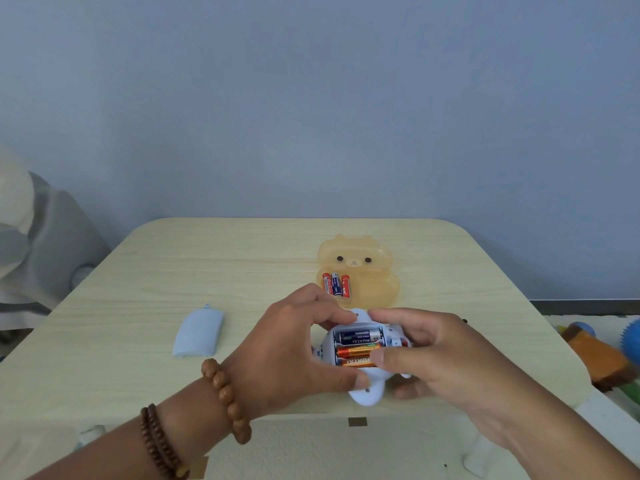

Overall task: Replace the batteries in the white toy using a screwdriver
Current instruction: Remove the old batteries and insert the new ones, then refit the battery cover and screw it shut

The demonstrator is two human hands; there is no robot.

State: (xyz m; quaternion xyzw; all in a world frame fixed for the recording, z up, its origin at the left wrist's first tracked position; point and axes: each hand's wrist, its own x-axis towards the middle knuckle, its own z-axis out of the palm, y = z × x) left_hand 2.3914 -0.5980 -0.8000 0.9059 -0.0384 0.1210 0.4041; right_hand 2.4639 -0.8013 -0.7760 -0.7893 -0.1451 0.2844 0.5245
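A pale wood table (145, 271) stands against a blue-grey wall, and I take the white toy (363, 344) near its front edge as my landmark. My left hand (298, 351) grasps the toy from the left side, thumb under its near end. My right hand (440, 362) grips it from the right, thumb pressing an orange battery (356, 351) in the open compartment; a dark battery (356, 336) lies just behind. The battery cover (199, 332) lies left of the toy. Behind it sits an orange bear-shaped case (367, 268) holding what look like three spare batteries (336, 285).
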